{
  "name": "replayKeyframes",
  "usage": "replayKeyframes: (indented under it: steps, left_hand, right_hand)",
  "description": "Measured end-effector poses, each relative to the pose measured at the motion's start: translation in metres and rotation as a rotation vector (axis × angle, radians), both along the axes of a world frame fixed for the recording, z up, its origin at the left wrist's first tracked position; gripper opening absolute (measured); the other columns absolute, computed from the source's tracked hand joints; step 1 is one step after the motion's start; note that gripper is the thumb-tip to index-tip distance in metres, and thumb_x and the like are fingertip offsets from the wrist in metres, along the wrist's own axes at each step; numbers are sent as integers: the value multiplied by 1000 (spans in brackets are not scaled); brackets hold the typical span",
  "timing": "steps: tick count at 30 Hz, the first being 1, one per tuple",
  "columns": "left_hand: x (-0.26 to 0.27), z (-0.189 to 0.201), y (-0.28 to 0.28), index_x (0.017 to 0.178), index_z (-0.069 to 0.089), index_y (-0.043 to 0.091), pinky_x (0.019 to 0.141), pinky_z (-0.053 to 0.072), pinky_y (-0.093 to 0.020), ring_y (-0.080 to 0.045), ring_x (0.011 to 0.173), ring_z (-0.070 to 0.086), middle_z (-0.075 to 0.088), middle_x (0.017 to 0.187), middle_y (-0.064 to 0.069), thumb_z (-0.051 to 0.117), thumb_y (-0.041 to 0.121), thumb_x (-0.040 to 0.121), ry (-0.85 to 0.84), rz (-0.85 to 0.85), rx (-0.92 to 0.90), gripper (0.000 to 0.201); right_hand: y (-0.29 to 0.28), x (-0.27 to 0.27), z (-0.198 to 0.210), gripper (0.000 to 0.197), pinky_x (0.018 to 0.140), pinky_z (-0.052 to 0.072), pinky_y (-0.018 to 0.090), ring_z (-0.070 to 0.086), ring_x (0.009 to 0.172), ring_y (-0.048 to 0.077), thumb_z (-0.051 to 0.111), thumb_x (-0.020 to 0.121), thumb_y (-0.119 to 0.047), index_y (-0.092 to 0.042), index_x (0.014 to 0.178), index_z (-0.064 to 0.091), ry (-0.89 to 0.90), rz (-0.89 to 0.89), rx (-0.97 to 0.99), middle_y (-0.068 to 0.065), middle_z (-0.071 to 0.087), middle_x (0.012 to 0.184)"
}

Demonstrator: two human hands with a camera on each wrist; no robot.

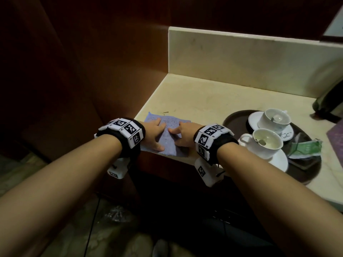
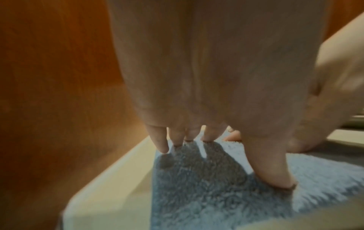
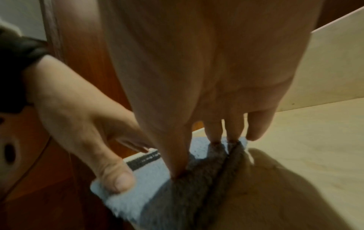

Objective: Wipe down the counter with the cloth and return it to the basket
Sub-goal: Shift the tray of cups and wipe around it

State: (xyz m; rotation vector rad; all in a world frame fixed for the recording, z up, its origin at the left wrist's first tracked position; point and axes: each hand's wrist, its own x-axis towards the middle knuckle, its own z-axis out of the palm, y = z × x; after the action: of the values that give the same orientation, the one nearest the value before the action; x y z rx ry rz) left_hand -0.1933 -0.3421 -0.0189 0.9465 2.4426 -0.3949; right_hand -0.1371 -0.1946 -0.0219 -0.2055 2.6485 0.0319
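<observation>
A blue fluffy cloth (image 1: 168, 124) lies flat on the cream counter (image 1: 204, 93) at its near left corner, its near edge hanging slightly over the front. My left hand (image 1: 157, 134) presses on the cloth's left part with straight, spread fingers. My right hand (image 1: 178, 135) presses its right part the same way. In the left wrist view the left hand (image 2: 216, 138) has its fingertips and thumb down on the cloth (image 2: 206, 199). In the right wrist view the right hand (image 3: 212, 149) presses the cloth (image 3: 149, 179), which carries a small sewn label (image 3: 143, 160). No basket is in view.
A dark round tray (image 1: 233, 119) stands just right of my right wrist with two white cups on saucers (image 1: 265, 143) (image 1: 276, 118) and a green packet (image 1: 304, 147). A cream backsplash (image 1: 241, 58) runs behind. A wooden wall (image 1: 111, 62) bounds the left.
</observation>
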Motion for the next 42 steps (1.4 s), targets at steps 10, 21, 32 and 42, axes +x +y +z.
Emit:
replayKeyframes:
  steps: [10,21,32,42]
  left_hand:
    - [39,-31,31,156,-6,29,120,4,-54,-32,150,-8,-11,163,-9,33,56,99,-54,4,345,74]
    - [-32,-39,107,154,-16,23,119,-1,-54,-28,149,-16,-23,161,0,25,66,95,-63,-17,197,84]
    - [-112,-41,200,156,-9,20,119,1,-52,-32,150,-11,-15,163,-3,30,63,96,-33,-58,204,84]
    - [-153,-35,293,156,-12,20,119,2,-51,-33,150,-8,-16,163,-4,26,66,95,-18,-242,126,85]
  right_hand:
    - [27,23,3,42,113,23,56,49,127,30,47,96,-35,-32,138,49,32,-144,7,3,52,141]
    - [75,-18,22,38,89,53,39,65,106,32,54,90,-18,-17,127,62,35,-336,77,11,66,123]
    - [127,-65,34,32,81,44,28,62,104,28,55,96,-28,-6,117,64,27,-502,-14,11,66,117]
    - [159,-48,44,35,80,49,33,58,92,29,48,93,-18,-13,127,57,101,-750,-156,11,63,112]
